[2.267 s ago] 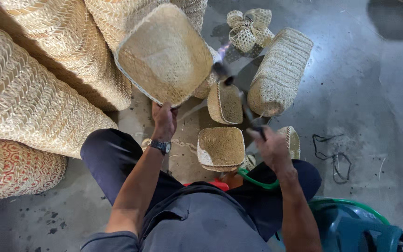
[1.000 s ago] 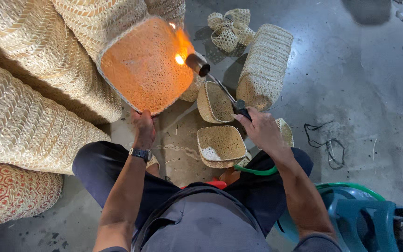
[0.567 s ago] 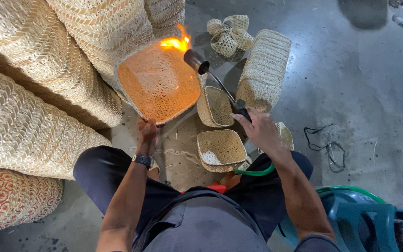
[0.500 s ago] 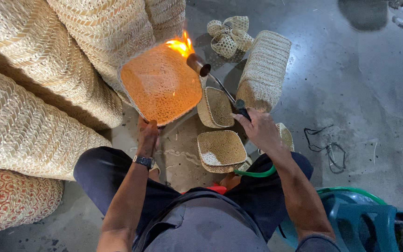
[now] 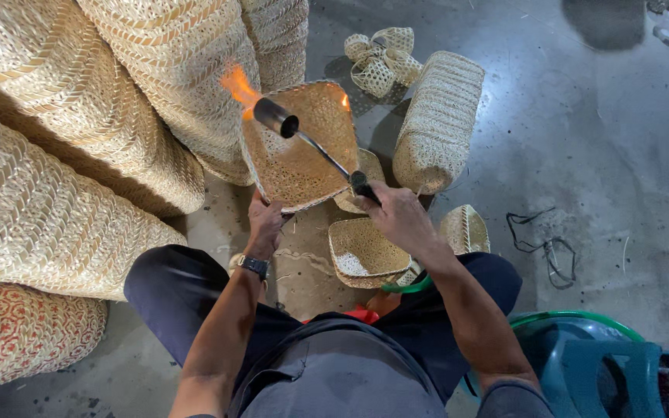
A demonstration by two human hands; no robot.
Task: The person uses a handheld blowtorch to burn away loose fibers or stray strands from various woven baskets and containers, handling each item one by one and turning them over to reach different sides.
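Head view, left hand [image 5: 265,220] clamped on the lower edge of a woven tray [image 5: 300,147] held tilted above the floor [image 5: 621,155], right hand [image 5: 396,217] wrapped round a torch [image 5: 315,147], flame [image 5: 238,85] licking the tray's upper left rim, small baskets [image 5: 365,251] below, big stacked baskets [image 5: 79,131] left.

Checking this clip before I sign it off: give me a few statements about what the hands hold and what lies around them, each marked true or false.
1. The left hand holds a square woven basket by its lower edge. True.
2. The right hand grips a paintbrush. False: it grips a gas torch with a long thin neck.
3. A flame burns at the torch's nozzle, by the basket's upper left edge. True.
4. The floor is carpeted. False: it is bare grey concrete.
5. A wristwatch sits on the left wrist. True.
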